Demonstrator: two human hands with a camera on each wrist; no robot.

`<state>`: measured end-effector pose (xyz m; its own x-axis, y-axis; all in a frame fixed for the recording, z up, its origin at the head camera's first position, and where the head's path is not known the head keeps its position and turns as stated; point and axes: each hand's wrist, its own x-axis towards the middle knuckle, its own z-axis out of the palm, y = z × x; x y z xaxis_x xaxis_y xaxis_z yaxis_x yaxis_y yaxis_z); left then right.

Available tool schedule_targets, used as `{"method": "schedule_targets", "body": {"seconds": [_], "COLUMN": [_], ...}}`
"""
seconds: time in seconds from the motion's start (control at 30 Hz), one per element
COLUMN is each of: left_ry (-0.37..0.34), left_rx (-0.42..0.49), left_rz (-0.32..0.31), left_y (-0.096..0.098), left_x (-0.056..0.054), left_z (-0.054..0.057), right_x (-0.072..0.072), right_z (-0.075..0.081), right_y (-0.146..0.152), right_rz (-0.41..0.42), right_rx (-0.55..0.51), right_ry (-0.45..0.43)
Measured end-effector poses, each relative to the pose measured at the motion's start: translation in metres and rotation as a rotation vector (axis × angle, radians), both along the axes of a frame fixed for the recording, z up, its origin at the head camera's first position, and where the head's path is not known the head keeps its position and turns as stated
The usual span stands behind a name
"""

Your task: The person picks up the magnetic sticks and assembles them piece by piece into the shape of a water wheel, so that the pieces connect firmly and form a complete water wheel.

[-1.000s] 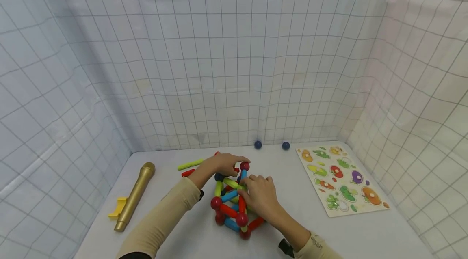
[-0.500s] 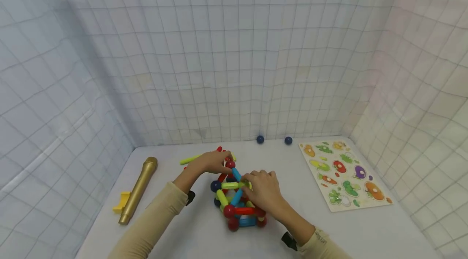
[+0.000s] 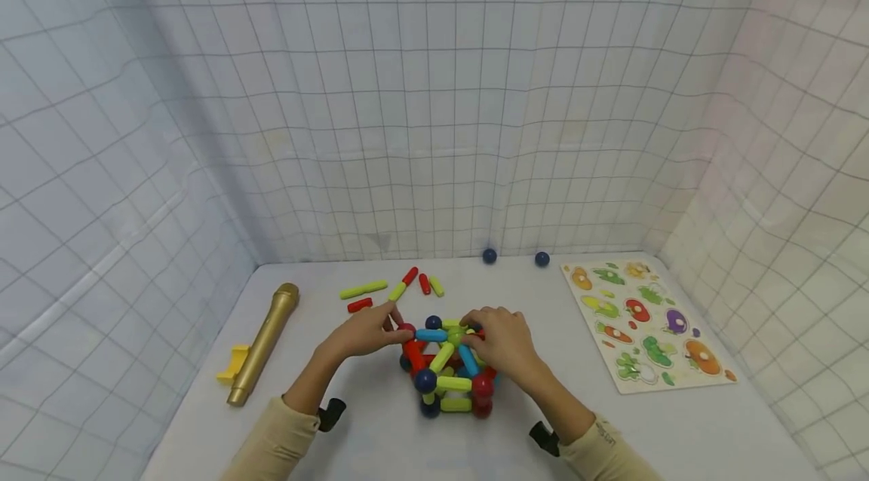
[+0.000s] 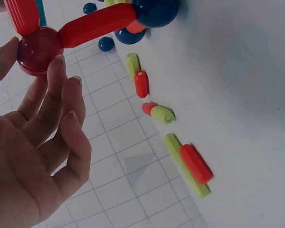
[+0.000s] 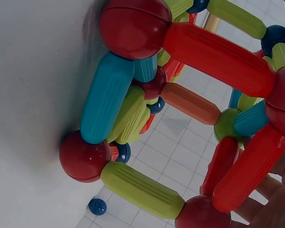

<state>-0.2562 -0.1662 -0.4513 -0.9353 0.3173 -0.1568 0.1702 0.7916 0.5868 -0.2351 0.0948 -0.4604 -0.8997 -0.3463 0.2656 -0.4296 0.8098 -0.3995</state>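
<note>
Frame of red, blue and lime plastic sticks and balls: on white desk, between both hands; swung anticlockwise since a second ago.
Left fingers: bent, pinching glossy dark-red plastic ball, brought from far side round to left.
Right fingers: curled in close, apparently about lime-green plastic ball at top centre.
Near side: different face forward; probably reorienting, not adding; joints apparently intact.
Beige right sleeve: small dark lettering, unreadable.
Cream vegetable-picture board: no legible words.
</note>
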Motion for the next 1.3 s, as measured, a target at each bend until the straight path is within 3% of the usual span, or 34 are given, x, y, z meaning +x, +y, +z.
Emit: {"method": "schedule_targets", "body": {"seconds": [0.1,0.33,0.7,0.8,0.9,1.0,1.1,1.2,1.3], "left_ry": [-0.015,-0.121,-0.14,-0.157,-0.218,-0.29,-0.359,-0.428,-0.489], "left_rx": [0.063,0.136,0.138,0.174,0.262,0.347,0.367,0.346,0.332], "left_rz": [-0.022,-0.164,-0.158,-0.171,-0.099,0.076,0.244,0.296,0.301], "left_y": [-0.002,0.0,0.007,0.003,-0.004,-0.009,-0.009,-0.007,-0.003], "left_x": [-0.002,-0.006,-0.009,-0.01,-0.01,-0.011,-0.015,-0.022,-0.029], "left_z": [-0.005,-0.02,-0.022,-0.024,-0.033,-0.046,-0.059,-0.065,-0.067], "right_x": [-0.001,-0.003,-0.006,-0.005,-0.004,-0.012,-0.029,-0.047,-0.056], "right_z": [-0.002,-0.005,-0.006,-0.006,-0.004,-0.006,-0.018,-0.034,-0.046], "right_y": [0.0,0.001,0.0,0.001,0.005,0.017,0.035,0.052,0.064], "right_rz": [0.002,-0.004,-0.028,-0.024,-0.054,-0.137,-0.214,-0.218,-0.197], "right_rx": [-0.007,-0.005,0.02,0.02,-0.026,-0.125,-0.216,-0.297,-0.35], "right_ry": [-0.015,-0.033,-0.002,-0.009,-0.058,-0.151,-0.303,-0.537,-0.735]}}
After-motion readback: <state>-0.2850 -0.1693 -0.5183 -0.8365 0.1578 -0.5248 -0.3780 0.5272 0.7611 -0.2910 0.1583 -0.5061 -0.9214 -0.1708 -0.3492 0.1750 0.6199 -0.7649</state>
